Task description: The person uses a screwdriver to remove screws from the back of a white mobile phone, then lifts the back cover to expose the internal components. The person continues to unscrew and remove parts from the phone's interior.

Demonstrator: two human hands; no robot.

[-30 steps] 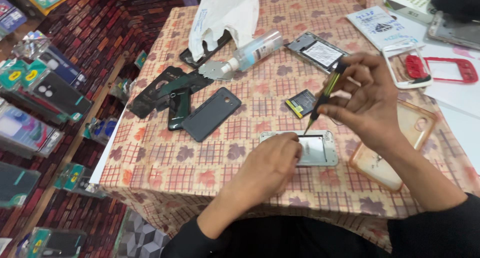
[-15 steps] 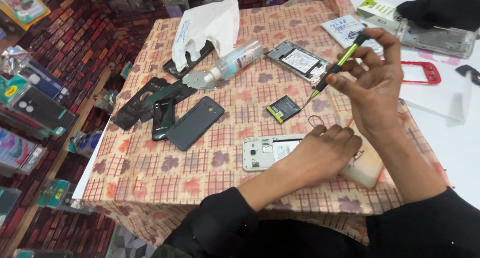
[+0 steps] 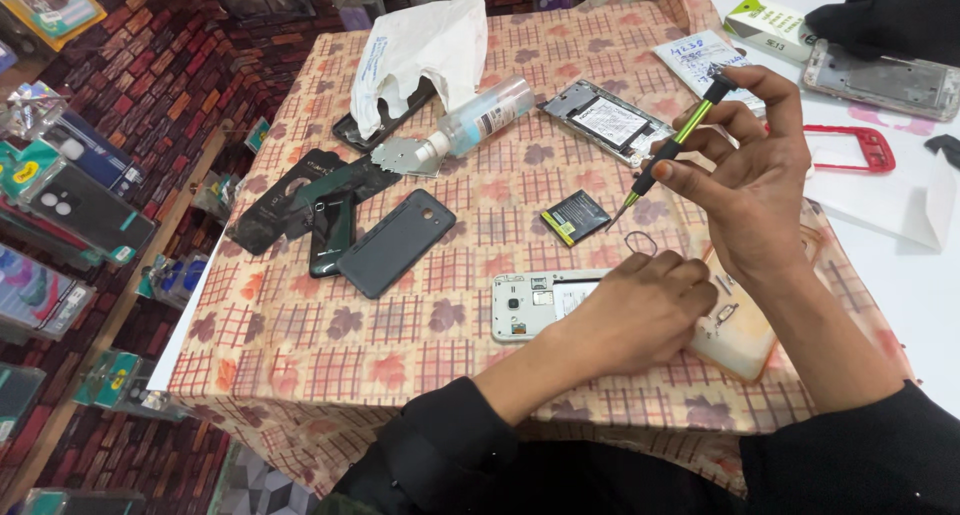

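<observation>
on the checked tablecloth (image 3: pixel 330 350) the left hand (image 3: pixel 640 315) lies flat, pinning the opened white phone (image 3: pixel 530 303). at its one o'clock the right hand (image 3: pixel 750 190) pinches a green screwdriver (image 3: pixel 672 145), tip lifted. unscrewing seems paused; next needs the tip reseated precisely.

A white phone (image 3: pixel 535 305) with its back cover off lies flat near the front edge of the checked tablecloth (image 3: pixel 330 360), inner parts facing up, its right end hidden. A slim green-and-black screwdriver (image 3: pixel 672 147) is raised above the tablecloth, tilted, tip pointing down-left.
</observation>
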